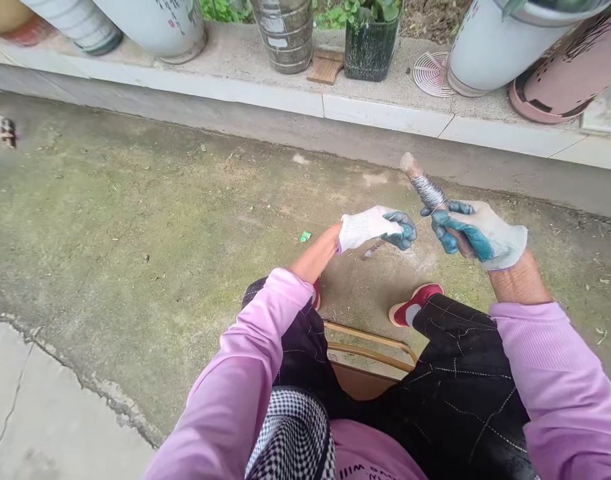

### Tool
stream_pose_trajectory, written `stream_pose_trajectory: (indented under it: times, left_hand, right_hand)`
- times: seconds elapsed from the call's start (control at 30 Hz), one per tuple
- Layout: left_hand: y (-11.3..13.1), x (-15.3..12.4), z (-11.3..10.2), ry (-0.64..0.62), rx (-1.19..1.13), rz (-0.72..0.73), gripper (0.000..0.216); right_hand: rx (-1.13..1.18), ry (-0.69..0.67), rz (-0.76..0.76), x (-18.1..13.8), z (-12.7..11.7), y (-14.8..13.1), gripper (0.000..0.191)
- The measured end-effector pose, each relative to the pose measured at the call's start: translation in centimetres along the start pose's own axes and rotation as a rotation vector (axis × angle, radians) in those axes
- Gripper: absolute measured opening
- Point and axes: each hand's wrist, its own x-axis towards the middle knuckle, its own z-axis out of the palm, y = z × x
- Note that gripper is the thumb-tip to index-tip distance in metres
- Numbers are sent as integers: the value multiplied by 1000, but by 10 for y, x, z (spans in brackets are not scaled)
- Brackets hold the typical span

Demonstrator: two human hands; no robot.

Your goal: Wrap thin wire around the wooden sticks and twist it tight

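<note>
My right hand [478,230], in a white glove with a blue-green coated palm, is closed around a wooden stick [408,165]. Thin silvery wire [428,191] is wound in many turns around the stick near its upper end. A strand of it runs across to my left hand [385,227], gloved the same way, whose fingers are pinched on the wire. Just below the left hand, part of another stick-like piece [373,249] shows near the ground; the hand hides the rest.
Along the raised tiled ledge [375,115] ahead stand several pots, among them a white pot [495,50], a pink pot [560,73] and a dark planter [369,50]. A green scrap [305,236] lies on the mossy concrete. A wooden-looking seat frame [370,337] is between my legs.
</note>
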Motion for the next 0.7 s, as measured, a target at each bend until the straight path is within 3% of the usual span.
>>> stream_pose_trajectory:
  times: [0.1,0.33,0.7]
  left_hand:
    - [-2,4,-1,47,-36,-19,15]
    - [10,-3,-3,183,43,-37,22]
    - [28,-25,7,199,-71,-31,18]
  right_hand:
    - [64,44,-20,2,0,0,61]
    - [131,-7,-38,1,-4,0,78]
    - [161,73,-92,10,-11,13,59]
